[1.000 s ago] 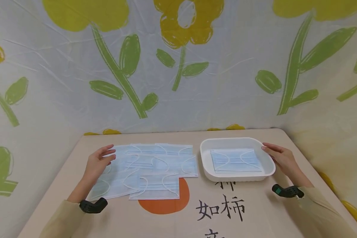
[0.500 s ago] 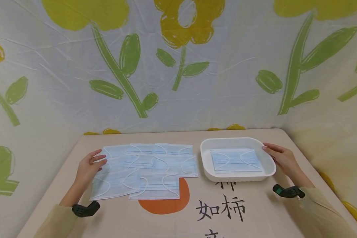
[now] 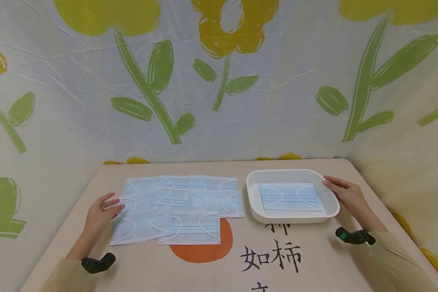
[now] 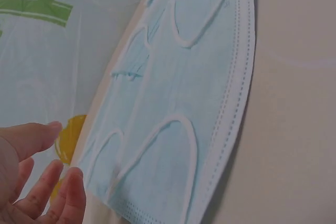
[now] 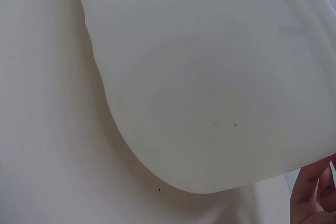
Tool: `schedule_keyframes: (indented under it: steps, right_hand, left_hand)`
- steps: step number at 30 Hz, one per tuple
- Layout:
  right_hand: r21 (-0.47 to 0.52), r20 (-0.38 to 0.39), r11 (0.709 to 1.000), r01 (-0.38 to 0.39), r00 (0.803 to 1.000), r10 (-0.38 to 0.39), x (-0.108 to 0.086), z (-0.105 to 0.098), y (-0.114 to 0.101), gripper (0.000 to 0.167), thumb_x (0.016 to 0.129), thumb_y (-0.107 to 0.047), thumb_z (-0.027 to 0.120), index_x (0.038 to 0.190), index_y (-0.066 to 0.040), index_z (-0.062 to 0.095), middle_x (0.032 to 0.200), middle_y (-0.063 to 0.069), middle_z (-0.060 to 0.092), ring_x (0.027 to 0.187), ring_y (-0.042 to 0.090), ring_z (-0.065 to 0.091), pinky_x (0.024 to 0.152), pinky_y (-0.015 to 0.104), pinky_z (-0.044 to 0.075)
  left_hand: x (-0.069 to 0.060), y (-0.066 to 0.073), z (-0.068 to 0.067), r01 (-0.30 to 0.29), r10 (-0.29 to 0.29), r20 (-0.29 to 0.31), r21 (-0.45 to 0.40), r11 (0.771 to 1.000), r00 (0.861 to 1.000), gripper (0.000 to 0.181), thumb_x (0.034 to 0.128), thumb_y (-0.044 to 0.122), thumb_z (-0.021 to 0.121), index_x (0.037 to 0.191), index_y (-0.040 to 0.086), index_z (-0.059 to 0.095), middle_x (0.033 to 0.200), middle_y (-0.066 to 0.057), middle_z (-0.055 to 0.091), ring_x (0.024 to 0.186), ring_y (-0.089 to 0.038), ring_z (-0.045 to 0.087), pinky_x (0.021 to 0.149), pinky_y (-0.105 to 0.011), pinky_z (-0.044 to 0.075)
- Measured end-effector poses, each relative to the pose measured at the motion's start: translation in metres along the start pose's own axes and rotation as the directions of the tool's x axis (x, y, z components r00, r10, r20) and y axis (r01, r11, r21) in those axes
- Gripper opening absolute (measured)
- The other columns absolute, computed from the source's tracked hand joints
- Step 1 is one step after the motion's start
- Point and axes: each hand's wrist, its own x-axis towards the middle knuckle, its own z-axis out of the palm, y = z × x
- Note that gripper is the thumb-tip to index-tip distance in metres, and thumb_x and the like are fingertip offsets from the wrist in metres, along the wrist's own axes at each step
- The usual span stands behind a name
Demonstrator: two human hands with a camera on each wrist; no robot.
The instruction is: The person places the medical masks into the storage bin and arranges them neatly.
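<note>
Several light blue disposable face masks (image 3: 204,202) with white ear loops lie flat and overlapping on the left and middle of the table. At their left edge is my left hand (image 3: 99,215), fingers loosely bent and nothing held; the left wrist view shows its fingertips (image 4: 76,182) apart from the masks. To the right, a white plastic tray (image 3: 253,202) contains a small stack of blue masks (image 3: 290,197). My right hand (image 3: 350,198) grips the tray's right end between thumb and fingers. In the right wrist view the tray's outer side (image 5: 210,87) hides part of that hand.
The beige table (image 3: 138,269) has a printed orange circle (image 3: 200,253) and black characters (image 3: 270,257). A white cloth backdrop (image 3: 284,81) with yellow flowers hangs behind and at both sides.
My left hand has drawn back leftward and toward me, uncovering the left edge of the masks. The right hand and tray have stayed nearly in place.
</note>
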Motion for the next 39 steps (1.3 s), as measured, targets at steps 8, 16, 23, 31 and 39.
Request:
schedule_keyframes:
  steps: [8, 16, 23, 31, 39]
  right_hand:
    - [0.014, 0.006, 1.000, 0.009, 1.000, -0.009, 0.001, -0.001, 0.003, 0.038, 0.088, -0.043, 0.065, 0.121, -0.023, 0.063, 0.088, -0.035, 0.054, 0.080, -0.015, 0.054, 0.070, 0.008, 0.051]
    - [0.021, 0.008, 1.000, 0.006, 1.000, -0.006, 0.000, 0.000, 0.001, 0.030, 0.089, -0.042, 0.065, 0.115, -0.029, 0.064, 0.087, -0.035, 0.055, 0.080, -0.014, 0.054, 0.070, 0.009, 0.051]
    - [0.062, 0.017, 0.998, -0.009, 1.000, 0.008, 0.001, -0.001, 0.000, 0.016, 0.090, -0.038, 0.066, 0.105, -0.037, 0.065, 0.087, -0.036, 0.055, 0.080, -0.014, 0.054, 0.069, 0.008, 0.051]
    - [0.039, 0.010, 0.999, -0.005, 1.000, 0.005, 0.001, 0.000, 0.001, 0.028, 0.089, -0.039, 0.065, 0.116, -0.029, 0.065, 0.087, -0.036, 0.054, 0.080, -0.014, 0.054, 0.069, 0.008, 0.051]
    - [0.057, -0.002, 0.998, -0.012, 1.000, 0.012, 0.004, 0.000, 0.004, 0.028, 0.086, -0.043, 0.067, 0.111, -0.031, 0.064, 0.086, -0.034, 0.055, 0.079, -0.015, 0.055, 0.069, 0.009, 0.052]
  left_hand:
    - [-0.004, -0.018, -0.004, 0.040, -0.040, 0.002, -0.005, 0.999, 0.999, 0.076, 0.0873, 0.024, 0.071, 0.146, -0.003, 0.031, 0.138, -0.032, 0.046, 0.073, 0.020, 0.051, 0.071, -0.010, 0.052]
    - [-0.008, -0.028, -0.008, 0.045, -0.046, 0.015, 0.094, 0.995, 0.999, 0.072, 0.0877, 0.029, 0.070, 0.142, -0.003, 0.036, 0.133, -0.031, 0.051, 0.077, 0.017, 0.052, 0.069, -0.009, 0.050]
    - [-0.008, -0.032, -0.013, 0.023, -0.031, 0.060, 0.132, 0.991, 0.998, 0.073, 0.0869, 0.029, 0.071, 0.141, -0.006, 0.038, 0.131, -0.031, 0.053, 0.081, 0.012, 0.057, 0.068, -0.011, 0.050]
    - [-0.005, -0.037, -0.012, 0.012, -0.031, 0.097, 0.190, 0.982, 0.995, 0.075, 0.0857, 0.033, 0.072, 0.140, -0.006, 0.039, 0.129, -0.031, 0.054, 0.112, -0.038, 0.059, 0.068, -0.013, 0.050]
    - [-0.007, -0.038, -0.010, 0.027, -0.047, 0.086, 0.219, 0.975, 0.995, 0.082, 0.0817, 0.038, 0.075, 0.141, -0.004, 0.037, 0.131, -0.033, 0.051, 0.116, -0.043, 0.054, 0.090, -0.042, 0.054]
